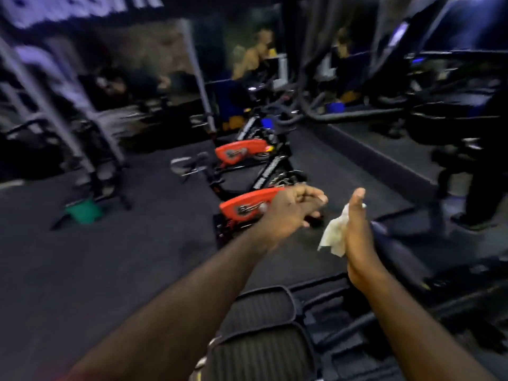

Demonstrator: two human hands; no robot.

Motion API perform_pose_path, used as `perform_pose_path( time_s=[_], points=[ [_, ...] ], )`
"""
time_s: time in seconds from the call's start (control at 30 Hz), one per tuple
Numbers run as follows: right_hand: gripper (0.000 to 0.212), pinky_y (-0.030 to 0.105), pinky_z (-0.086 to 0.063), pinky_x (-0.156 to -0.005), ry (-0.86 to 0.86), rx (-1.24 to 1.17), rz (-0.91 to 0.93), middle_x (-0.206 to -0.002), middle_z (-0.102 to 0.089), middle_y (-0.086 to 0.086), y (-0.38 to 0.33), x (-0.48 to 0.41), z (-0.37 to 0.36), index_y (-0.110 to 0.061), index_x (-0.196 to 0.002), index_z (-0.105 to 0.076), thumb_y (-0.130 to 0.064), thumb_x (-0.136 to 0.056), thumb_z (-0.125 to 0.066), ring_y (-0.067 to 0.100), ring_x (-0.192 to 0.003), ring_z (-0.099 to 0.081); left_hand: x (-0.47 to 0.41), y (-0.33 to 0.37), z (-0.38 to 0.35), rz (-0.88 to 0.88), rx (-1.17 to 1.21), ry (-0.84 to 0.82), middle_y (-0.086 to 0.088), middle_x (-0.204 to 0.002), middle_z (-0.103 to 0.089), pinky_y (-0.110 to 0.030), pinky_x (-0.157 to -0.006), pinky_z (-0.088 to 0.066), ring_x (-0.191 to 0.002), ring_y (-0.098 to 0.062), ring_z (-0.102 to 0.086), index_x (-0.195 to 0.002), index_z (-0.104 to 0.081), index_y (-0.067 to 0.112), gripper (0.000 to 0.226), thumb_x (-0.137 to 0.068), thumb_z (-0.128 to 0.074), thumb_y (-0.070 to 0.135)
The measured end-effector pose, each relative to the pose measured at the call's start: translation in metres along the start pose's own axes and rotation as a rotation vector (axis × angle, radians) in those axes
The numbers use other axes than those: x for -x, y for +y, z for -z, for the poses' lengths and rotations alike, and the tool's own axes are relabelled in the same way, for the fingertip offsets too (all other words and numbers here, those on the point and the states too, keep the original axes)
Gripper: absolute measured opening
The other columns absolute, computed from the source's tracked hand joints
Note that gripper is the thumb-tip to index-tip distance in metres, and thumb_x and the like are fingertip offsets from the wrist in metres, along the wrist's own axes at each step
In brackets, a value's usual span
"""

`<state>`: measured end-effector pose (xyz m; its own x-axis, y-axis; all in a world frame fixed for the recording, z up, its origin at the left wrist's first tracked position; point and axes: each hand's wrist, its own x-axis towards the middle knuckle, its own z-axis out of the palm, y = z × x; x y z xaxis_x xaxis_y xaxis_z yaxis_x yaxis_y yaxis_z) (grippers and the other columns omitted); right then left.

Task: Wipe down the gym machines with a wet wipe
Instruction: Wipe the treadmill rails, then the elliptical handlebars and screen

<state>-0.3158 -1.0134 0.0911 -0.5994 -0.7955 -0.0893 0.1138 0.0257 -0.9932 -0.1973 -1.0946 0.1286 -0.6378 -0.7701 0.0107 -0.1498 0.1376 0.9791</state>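
1. The right hand (pixel 357 235) stands edge-on at 4 o'clock with its fingers straight. It holds a crumpled white wet wipe (pixel 334 235) against its palm. The thumb is hidden, so the pinch is probably there.
2. The left hand (pixel 291 213) reaches forward at the wipe's 9 o'clock, apart from it, fingers loosely curled and grasping nothing.
3. Just beyond the left hand stands a red-shrouded black exercise bike (pixel 242 209). A second red bike (pixel 237 154) stands at its 12 o'clock on the dark rubber floor (pixel 96 270). Black ribbed foot plates (pixel 261 320) lie at 6 o'clock.
4. The step in hand, as I judge it, is the move from one machine to another, since the wipe touches no surface.
5. The next move calls for carrying the wipe to the near bike, spreading it flat under the fingers, and pressing it along the shroud and frame. The free left hand could steady the bike.
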Motion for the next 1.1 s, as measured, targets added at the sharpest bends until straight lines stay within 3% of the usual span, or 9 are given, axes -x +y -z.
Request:
perform_pose_path(
  time_s=[0.03, 0.1, 0.2, 0.33, 0.43, 0.5, 0.7, 0.8, 1.1],
  points=[
    [0.093, 0.033, -0.053, -0.050, -0.124, -0.100, -0.036, -0.067, -0.069, 0.019, 0.003, 0.016, -0.030, -0.012, -0.106, -0.055, -0.090, -0.089, -0.008, 0.035, -0.060, -0.062, 0.023, -0.010, 0.026, 0.026, 0.004, 0.014, -0.005, -0.106, -0.075, -0.032, -0.071, -0.053, -0.090, -0.015, -0.069, -0.121, -0.068, 0.015, 0.032, -0.093, -0.079, 0.028],
    [0.104, 0.045, -0.059, -0.060, -0.376, -0.148, -0.087, -0.072, -0.067, 0.032, -0.001, 0.054, -0.087, 0.006, -0.113, -0.059, -0.074, -0.096, 0.006, 0.042, -0.065, -0.063, 0.072, -0.033, 0.076, 0.064, 0.002, 0.056, -0.002, -0.100, -0.075, -0.033, -0.071, -0.053, -0.087, -0.012, -0.069, -0.118, -0.068, 0.019, 0.043, -0.082, -0.087, 0.031],
    [0.092, 0.034, -0.057, -0.075, -0.677, -0.146, -0.180, -0.105, -0.076, 0.020, 0.014, 0.111, -0.174, -0.019, -0.109, -0.066, -0.070, -0.097, 0.010, 0.034, -0.092, -0.073, 0.156, -0.071, 0.155, 0.103, -0.028, 0.255, -0.017, -0.091, -0.075, -0.038, -0.073, -0.051, -0.083, -0.023, -0.065, -0.115, -0.070, 0.004, 0.042, -0.081, -0.091, 0.018],
    [0.066, 0.034, -0.056, -0.092, -0.948, -0.045, -0.312, -0.113, -0.077, 0.009, 0.068, 0.181, -0.289, -0.009, -0.117, -0.069, -0.060, -0.107, -0.030, 0.020, -0.105, -0.074, 0.292, -0.120, 0.258, 0.182, 0.034, 0.570, -0.013, -0.085, -0.070, -0.032, -0.069, -0.050, -0.080, -0.022, -0.062, -0.098, -0.072, 0.003, 0.013, -0.092, -0.081, 0.009],
    [0.007, 0.026, -0.049, -0.066, -1.098, 0.140, -0.250, -0.089, -0.066, 0.008, 0.105, 0.252, -0.381, -0.005, -0.099, -0.060, -0.012, -0.101, -0.059, 0.016, -0.078, -0.062, 0.412, -0.154, 0.330, 0.214, 0.125, 0.714, -0.013, -0.086, -0.067, -0.028, -0.065, -0.053, -0.079, -0.021, -0.062, -0.092, -0.069, 0.008, 0.007, -0.096, -0.076, 0.009],
    [0.015, 0.021, -0.043, -0.053, -1.179, 0.220, -0.225, -0.081, -0.066, 0.006, 0.124, 0.307, -0.439, -0.010, -0.090, -0.055, 0.003, -0.098, -0.058, 0.012, -0.065, -0.054, 0.490, -0.172, 0.374, 0.227, 0.200, 0.797, -0.012, -0.087, -0.067, -0.028, -0.065, -0.054, -0.077, -0.018, -0.064, -0.093, -0.066, 0.008, 0.009, -0.098, -0.073, 0.012],
    [0.018, 0.041, -0.054, -0.080, -1.382, 0.214, -0.249, -0.112, -0.078, 0.009, 0.151, 0.466, -0.582, -0.013, -0.112, -0.063, -0.024, -0.098, -0.069, 0.023, -0.093, -0.070, 0.679, -0.197, 0.474, 0.191, 0.417, 1.101, -0.020, -0.097, -0.064, -0.040, -0.078, -0.053, -0.090, -0.030, -0.063, -0.088, -0.065, 0.013, 0.016, -0.091, -0.081, 0.011],
    [0.037, 0.033, -0.054, -0.084, -1.518, 0.249, -0.211, -0.112, -0.079, -0.001, 0.151, 0.512, -0.626, -0.020, -0.124, -0.068, -0.032, -0.090, -0.074, 0.014, -0.101, -0.074, 0.727, -0.206, 0.503, 0.178, 0.430, 1.129, -0.021, -0.095, -0.065, -0.045, -0.081, -0.048, -0.092, -0.032, -0.062, -0.085, -0.068, 0.017, 0.023, -0.079, -0.090, 0.023],
    [0.025, 0.026, -0.048, -0.062, -1.583, 0.306, -0.168, -0.073, -0.066, 0.008, 0.177, 0.533, -0.755, -0.008, -0.082, -0.066, -0.026, -0.082, -0.084, 0.014, -0.068, -0.059, 0.771, -0.245, 0.616, 0.177, 0.570, 1.086, -0.023, -0.108, -0.070, -0.041, -0.088, -0.057, -0.097, -0.030, -0.068, -0.110, -0.065, 0.003, 0.043, -0.076, -0.090, 0.014]
  ],
)
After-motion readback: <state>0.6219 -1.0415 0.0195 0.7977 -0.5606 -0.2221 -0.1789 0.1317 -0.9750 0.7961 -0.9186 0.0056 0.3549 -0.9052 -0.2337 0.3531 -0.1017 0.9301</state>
